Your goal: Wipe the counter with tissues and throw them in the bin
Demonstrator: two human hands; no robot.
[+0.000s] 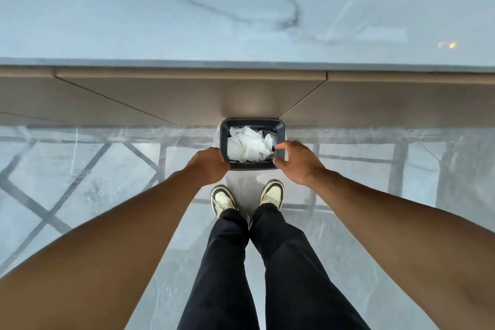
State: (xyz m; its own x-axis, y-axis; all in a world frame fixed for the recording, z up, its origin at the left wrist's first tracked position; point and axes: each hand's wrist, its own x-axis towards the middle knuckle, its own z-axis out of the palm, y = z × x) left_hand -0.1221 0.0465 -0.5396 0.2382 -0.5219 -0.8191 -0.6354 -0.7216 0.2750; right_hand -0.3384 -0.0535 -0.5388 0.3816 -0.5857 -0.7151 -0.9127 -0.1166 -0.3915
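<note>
Directly below the marble counter [241, 8] — bin [280, 128] on grey veined floor [80, 182], crumpled tissues [249, 146] inside; your left hand [210, 165] and right hand [298, 162] each clasp its rim.

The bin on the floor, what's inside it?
Crumpled white tissues fill the bin nearly to its dark rim. Whatever lies beneath them is covered. The left hand and right hand grip the near corners.
</note>
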